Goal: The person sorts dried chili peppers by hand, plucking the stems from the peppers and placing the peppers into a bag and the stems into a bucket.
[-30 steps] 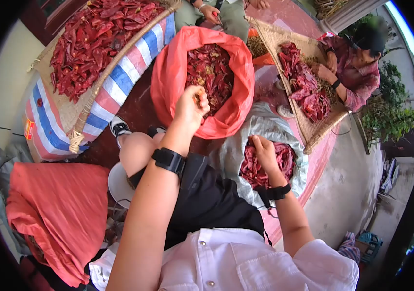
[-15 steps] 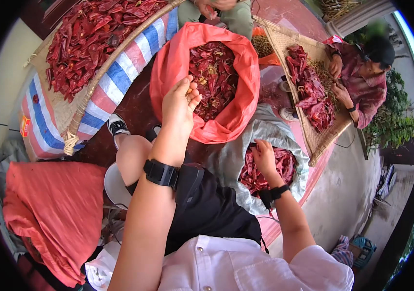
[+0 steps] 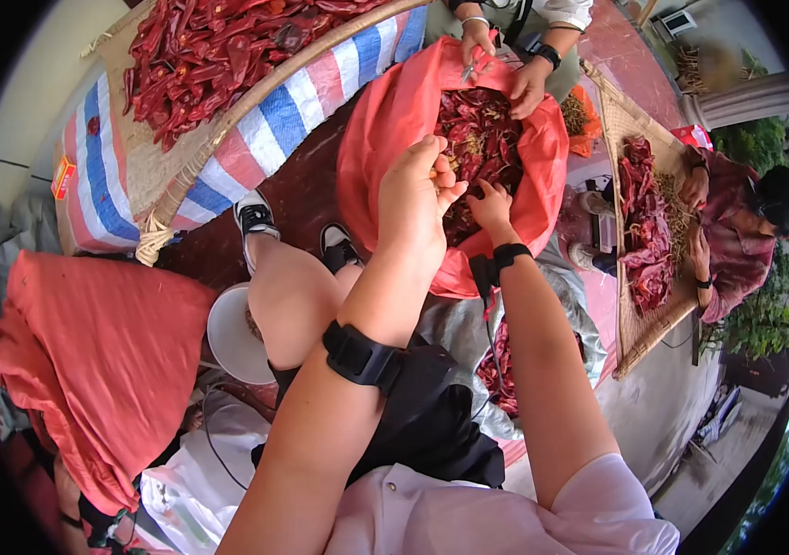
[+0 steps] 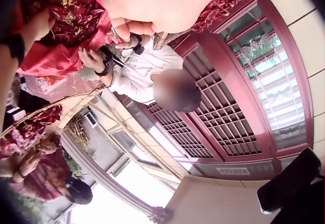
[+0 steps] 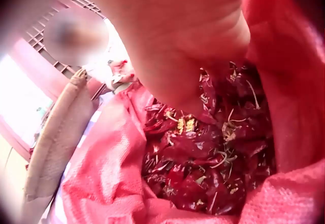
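Note:
A large red woven bag stands in front of me, holding dried red chillies flecked with yellowish bits. My left hand is raised over its near rim, palm up. Its fingers curl round small yellowish bits that look like dried stems. To the right of it, my right hand reaches down into the bag, fingertips at the chillies; in the right wrist view its palm hides them. Across the bag, another person's hand reaches over the rim, while their other hand holds scissors.
A grey sack with chillies stands by my right forearm. Chillies heap on a woven mat at left. Another person works at a woven tray on the right. A white bucket and red cloth are at lower left.
My right hand has left the grey sack's chillies and moved forward into the red bag. My left hand stays raised over the rim. The person opposite has brought both hands over the bag.

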Tool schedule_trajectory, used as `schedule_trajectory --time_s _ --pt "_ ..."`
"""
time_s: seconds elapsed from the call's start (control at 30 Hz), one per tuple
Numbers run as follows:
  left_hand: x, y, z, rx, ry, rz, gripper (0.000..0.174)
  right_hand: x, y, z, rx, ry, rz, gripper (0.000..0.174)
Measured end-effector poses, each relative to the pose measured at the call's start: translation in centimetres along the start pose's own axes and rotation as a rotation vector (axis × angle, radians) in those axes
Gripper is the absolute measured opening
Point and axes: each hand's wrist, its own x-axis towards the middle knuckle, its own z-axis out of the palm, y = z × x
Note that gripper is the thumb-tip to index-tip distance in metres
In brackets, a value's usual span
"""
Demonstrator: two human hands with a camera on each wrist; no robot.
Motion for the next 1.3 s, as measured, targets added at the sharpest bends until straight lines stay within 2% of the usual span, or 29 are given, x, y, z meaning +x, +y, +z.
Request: schedule_trajectory --time_s 0.07,0.17,0.23,0.27,0.3,0.4,0.43,0.5,0.6,0.67,0.73,0.77,0.83,0.87,0.9,0.97,1.03,1.07,1.1,1.2,1.27,1.3 --pt "0.0 0.2 -0.2 0.001 0.01 0.001 0.016 0.5 1.2 0.7 -0.02 -0.045 0.032 0.052" --pt "0.0 0.5 0.1 -0.006 0.019 -0.01 0.011 0.2 1.9 0.1 0.089 0.041 0.0 0.05" --pt "0.0 0.4 0.1 0.051 0.016 -0.032 0.011 -1.1 1.9 -1.1 0.548 0.111 -0.026 0.04" --pt "-0.2 0.3 0.1 0.046 0.011 -0.03 0.011 -1.8 1.4 -1.8 0.619 0.24 -0.139 0.026" --pt "-0.4 0.2 0.1 0.093 0.006 -0.045 0.011 -2.6 1.1 -2.8 0.613 0.244 -0.14 0.026" --pt "-0.4 -0.7 -0.1 0.204 -0.038 -0.076 0.012 -5.7 -2.0 -9.0 0.899 0.058 -0.084 0.015" --pt "-0.2 -1.1 -0.3 0.273 -0.066 -0.091 0.014 -6.8 -3.0 -10.7 0.896 0.067 -0.092 0.015" --pt "0.0 -1.8 -1.0 0.312 -0.094 -0.068 0.013 -9.1 -4.4 -13.7 1.011 -0.047 -0.107 0.013" --pt "-1.0 -1.5 -0.8 0.557 -0.177 -0.092 0.028 -12.0 -5.4 -17.0 1.036 -0.139 -0.168 0.011" --pt "-1.2 -1.8 -1.2 0.632 -0.248 -0.141 0.027 -13.6 -5.2 -18.0 1.046 -0.218 -0.215 0.011" --pt "-1.6 -1.8 -1.4 0.755 -0.336 -0.207 0.022 -15.0 -4.9 -18.6 1.047 -0.213 -0.201 0.011" --pt "-2.0 -1.8 -1.3 0.757 -0.341 -0.206 0.022 -15.6 -4.8 -18.7 1.048 -0.216 -0.184 0.01" --pt "-2.6 -1.8 -1.4 0.763 -0.419 -0.314 0.019 -15.9 -3.4 -18.6 1.003 -0.272 -0.223 0.016" --pt "-2.6 -1.9 -1.7 0.827 -0.498 -0.342 0.019 -16.2 -3.3 -18.8 1.071 -0.354 -0.256 0.02" --pt "-2.8 -2.3 -1.9 0.828 -0.499 -0.34 0.019 -16.5 -3.2 -18.8 1.138 -0.437 -0.289 0.024" --pt "-3.5 -2.9 -1.8 0.91 -0.519 -0.438 0.021 -17.6 -4.4 -18.7 1.249 -0.495 -0.223 0.028" --pt "-3.9 -2.6 -1.9 0.896 -0.577 -0.447 0.024 -18.9 -5.8 -20.2 1.426 -0.666 0.06 0.029" --pt "-3.9 -2.5 -2.0 0.93 -0.623 -0.397 0.023 -18.2 -4.0 -19.4 1.392 -0.81 0.005 0.036" --pt "-3.7 -2.4 -2.0 0.964 -0.668 -0.346 0.023 -18.2 -3.7 -19.1 1.391 -0.81 0.005 0.036" --pt "-3.0 -3.2 -2.5 0.949 -0.724 -0.357 0.021 -18.9 -3.8 -18.6 1.455 -0.808 0.022 0.038" --pt "-2.8 -3.7 -2.5 0.953 -0.749 -0.334 0.019 -19.1 -4.1 -18.7 1.567 -0.84 0.167 0.037" --pt "-2.7 -3.9 -2.5 0.956 -0.773 -0.305 0.017 -19.1 -3.9 -18.5 1.568 -0.838 0.167 0.037"
